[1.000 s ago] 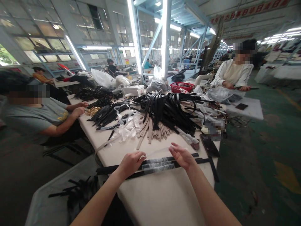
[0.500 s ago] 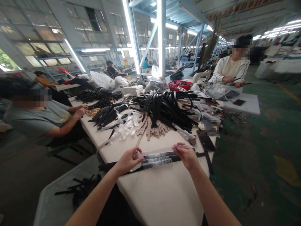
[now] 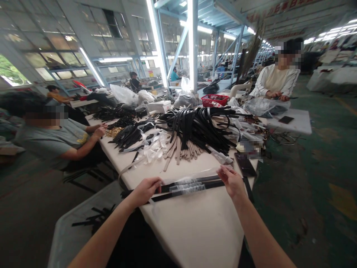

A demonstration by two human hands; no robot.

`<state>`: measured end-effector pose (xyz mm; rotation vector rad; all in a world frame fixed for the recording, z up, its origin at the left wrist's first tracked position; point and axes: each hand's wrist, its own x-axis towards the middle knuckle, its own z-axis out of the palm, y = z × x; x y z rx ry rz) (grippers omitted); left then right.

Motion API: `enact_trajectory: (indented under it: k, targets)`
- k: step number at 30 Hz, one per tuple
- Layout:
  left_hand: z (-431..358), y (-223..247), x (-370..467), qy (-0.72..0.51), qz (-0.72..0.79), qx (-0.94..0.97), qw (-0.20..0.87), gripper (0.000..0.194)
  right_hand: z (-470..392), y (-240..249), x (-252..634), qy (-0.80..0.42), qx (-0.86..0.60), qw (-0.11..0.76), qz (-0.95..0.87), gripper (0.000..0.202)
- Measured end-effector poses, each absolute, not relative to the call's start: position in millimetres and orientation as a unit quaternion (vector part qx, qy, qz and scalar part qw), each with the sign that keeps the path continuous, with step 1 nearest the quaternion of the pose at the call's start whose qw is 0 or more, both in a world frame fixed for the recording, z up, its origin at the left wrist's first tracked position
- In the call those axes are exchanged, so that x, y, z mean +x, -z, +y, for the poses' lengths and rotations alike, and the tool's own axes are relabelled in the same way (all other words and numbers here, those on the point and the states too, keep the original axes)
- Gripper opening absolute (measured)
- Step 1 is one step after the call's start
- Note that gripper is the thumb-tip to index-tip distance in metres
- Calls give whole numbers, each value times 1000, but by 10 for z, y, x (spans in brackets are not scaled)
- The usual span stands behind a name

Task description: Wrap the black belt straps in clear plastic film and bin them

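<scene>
Cream table surface (image 3: 195, 227), seen fr. above. Our L hand (image 3: 147, 188) pinches the L end of a long, clear plastic film strip (image 3: 192, 173) btwn thumb & fingers; our R hand (image 3: 231, 180) pinches its R end likewise. The film spans the gap btwn our hands, nr the far side of several flat black strips (image 3: 213, 184); we can't tell if it touches them. These strips lie side by side, running fr. the surface's L edge toward its R edge, w/ crinkled clear film pieces (image 3: 186, 187) at mid-length. By the R edge, beyond our R hand, we see a dark, flat, phone-like slab (image 3: 245, 165). Farther toward the far edge: a large heap of glossy black straps (image 3: 192, 126), w/ fanned beige strip ends (image 3: 184, 150) in front & translucent white film scraps (image 3: 154, 147) to the L. Off the L edge, below: a pale bin (image 3: 65, 230) w/ more black strips.
</scene>
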<state>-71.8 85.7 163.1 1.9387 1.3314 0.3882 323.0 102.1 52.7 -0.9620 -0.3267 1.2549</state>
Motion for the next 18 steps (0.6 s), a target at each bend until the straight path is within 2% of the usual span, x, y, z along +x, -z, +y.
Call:
enact_trajectory:
  k: [4, 9, 11, 14, 18]
  targets:
    - [1121, -1459, -1180, -158, 547, 642, 514, 49, 1062, -452, 3393, -543, -479, 669, -167, 37]
    - [1460, -1261, -1765, -190, 591, 540, 568, 54, 1167, -338, 3473, -522, -539, 631, -199, 40]
    - [1613, -1181, -1916, -240, 634, 501, 537, 51, 1232, -305, 3459, -514, -564, 606, -224, 38]
    - [1873, -1039, -2049, -294, 735, 448, 415, 44, 1359, -280, 3388, -501, -603, 557, -274, 34]
    - [2207, -824, -2158, -290, 821, 412, 269, 30, 1563, -275, 3206, -480, -649, 465, -364, 28]
